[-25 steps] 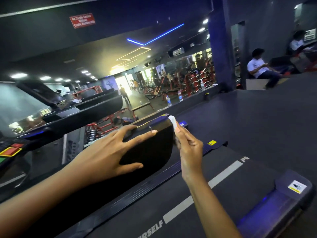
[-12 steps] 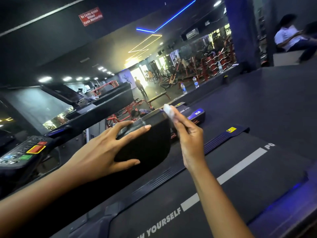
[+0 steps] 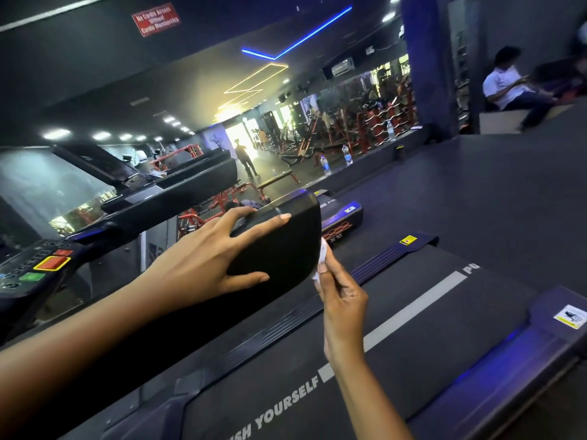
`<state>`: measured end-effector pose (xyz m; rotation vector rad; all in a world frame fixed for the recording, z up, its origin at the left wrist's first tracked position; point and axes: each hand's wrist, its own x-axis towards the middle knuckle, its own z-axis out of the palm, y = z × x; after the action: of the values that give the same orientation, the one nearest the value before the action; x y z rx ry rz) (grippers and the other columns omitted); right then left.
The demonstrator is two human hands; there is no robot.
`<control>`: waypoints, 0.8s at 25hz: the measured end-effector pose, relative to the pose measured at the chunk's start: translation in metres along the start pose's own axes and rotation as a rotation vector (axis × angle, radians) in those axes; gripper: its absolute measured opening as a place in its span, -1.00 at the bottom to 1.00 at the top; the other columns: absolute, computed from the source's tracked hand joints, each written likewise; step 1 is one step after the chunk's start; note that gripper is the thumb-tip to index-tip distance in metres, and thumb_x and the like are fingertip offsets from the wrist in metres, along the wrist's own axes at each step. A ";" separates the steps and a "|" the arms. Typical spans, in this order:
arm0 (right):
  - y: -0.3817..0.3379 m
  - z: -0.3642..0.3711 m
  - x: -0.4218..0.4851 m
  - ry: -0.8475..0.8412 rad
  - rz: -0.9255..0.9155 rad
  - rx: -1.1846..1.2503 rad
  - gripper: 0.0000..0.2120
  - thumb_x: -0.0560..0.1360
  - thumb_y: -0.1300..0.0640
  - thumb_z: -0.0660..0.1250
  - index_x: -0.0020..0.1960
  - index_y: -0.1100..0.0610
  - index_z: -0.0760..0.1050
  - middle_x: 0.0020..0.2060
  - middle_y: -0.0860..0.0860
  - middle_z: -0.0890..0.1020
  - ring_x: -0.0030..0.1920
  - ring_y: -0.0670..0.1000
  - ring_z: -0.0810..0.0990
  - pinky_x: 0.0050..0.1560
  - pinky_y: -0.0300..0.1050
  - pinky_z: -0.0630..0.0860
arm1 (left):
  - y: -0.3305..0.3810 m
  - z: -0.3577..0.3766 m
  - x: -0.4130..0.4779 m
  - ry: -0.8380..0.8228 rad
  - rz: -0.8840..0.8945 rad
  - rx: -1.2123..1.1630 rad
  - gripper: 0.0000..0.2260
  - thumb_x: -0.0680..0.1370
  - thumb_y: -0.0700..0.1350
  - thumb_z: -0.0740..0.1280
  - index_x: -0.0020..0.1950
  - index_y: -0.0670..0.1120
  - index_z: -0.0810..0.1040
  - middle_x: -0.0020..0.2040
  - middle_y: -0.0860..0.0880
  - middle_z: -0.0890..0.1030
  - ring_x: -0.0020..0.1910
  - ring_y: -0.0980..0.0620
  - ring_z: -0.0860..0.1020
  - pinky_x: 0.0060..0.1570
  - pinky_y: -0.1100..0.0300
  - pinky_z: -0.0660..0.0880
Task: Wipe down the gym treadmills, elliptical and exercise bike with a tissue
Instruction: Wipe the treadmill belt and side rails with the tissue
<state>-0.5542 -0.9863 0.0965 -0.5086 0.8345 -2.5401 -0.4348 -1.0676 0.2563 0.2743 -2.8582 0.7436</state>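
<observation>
Now crumpled white tissue (image 3: 320, 260) meets the handrail (image 3: 286, 246), smooth, rounded.

Ahead of me a wide mirror (image 3: 286, 128) fills the dark wall. Reflected in it I see red weight machines (image 3: 365, 122), white ceiling spots (image 3: 101, 134), a blue light strip (image 3: 298, 42) and yellow light lines (image 3: 254, 84). A red sign (image 3: 156, 20) hangs above the mirror. Water bottles (image 3: 347, 154) stand along its foot, where the dark floor (image 3: 476, 185) begins. Right of the mirror rises a dark pillar (image 3: 425, 68), and beyond it a person in a white shirt (image 3: 508, 85) sits on a pale box (image 3: 502, 120).
</observation>
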 end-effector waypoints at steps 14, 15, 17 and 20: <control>0.053 0.086 -0.124 0.329 -0.191 -0.209 -0.64 0.49 0.25 0.30 0.12 -0.18 0.45 0.04 -0.30 0.54 0.09 -0.35 0.51 0.06 -0.44 0.44 | -0.046 -0.009 -0.114 -0.080 0.018 -0.003 -0.37 0.45 0.44 -0.10 0.42 0.40 -0.36 0.52 -0.14 0.15 0.38 -0.14 0.36 0.31 -0.05 0.41; 0.059 0.094 -0.133 0.332 -0.199 -0.218 -0.64 0.49 0.25 0.31 0.13 -0.17 0.44 0.05 -0.29 0.54 0.10 -0.34 0.51 0.08 -0.44 0.44 | -0.052 -0.007 -0.128 -0.044 0.025 0.019 -0.37 0.46 0.42 -0.10 0.46 0.36 -0.30 0.49 -0.16 0.22 0.32 -0.15 0.42 0.24 -0.06 0.46; 0.073 0.112 -0.161 0.313 -0.211 -0.255 -0.63 0.49 0.26 0.31 0.15 -0.15 0.44 0.09 -0.24 0.54 0.12 -0.31 0.52 0.09 -0.43 0.44 | -0.063 -0.006 -0.159 0.047 0.043 0.073 -0.38 0.50 0.35 -0.04 0.53 0.26 -0.11 0.41 -0.21 0.35 0.17 -0.18 0.53 0.07 -0.05 0.57; 0.086 0.125 -0.193 0.307 -0.237 -0.323 -0.63 0.50 0.27 0.31 0.18 -0.13 0.45 0.10 -0.19 0.56 0.08 -0.35 0.52 0.04 -0.45 0.45 | -0.079 -0.004 -0.197 0.111 0.055 0.173 -0.40 0.53 0.29 0.02 0.55 0.15 0.09 0.32 -0.23 0.45 0.02 -0.18 0.59 -0.07 -0.01 0.60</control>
<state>-0.3097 -1.0135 0.0967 -0.3309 1.3854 -2.7556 -0.2258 -1.1072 0.2542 0.1723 -2.7104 0.9871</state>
